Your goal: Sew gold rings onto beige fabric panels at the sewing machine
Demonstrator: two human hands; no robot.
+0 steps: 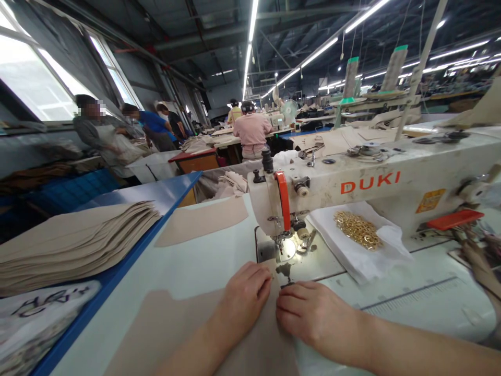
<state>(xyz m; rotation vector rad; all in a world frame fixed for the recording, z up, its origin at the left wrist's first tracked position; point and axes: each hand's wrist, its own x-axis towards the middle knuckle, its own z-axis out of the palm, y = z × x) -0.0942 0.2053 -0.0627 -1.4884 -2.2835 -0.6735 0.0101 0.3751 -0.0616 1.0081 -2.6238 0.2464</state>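
Note:
A tan fabric piece (164, 329) lies on the white sewing table in front of me. My left hand (242, 300) rests on it with fingers curled and pressed down near its front edge. My right hand (313, 313) is beside it, fingertips pinched on the same fabric edge. Both sit just before the presser foot and needle (282, 245) of a white DUKI sewing machine (368, 183). The needle area is lit by a small lamp.
A thick stack of tan cut pieces (74, 240) lies on a blue-edged table at left. Another tan piece (203, 219) lies behind the machine head. Gold rings (358, 230) rest on white cloth. A red tray (454, 218) is at right. Other workers stand and sit further back.

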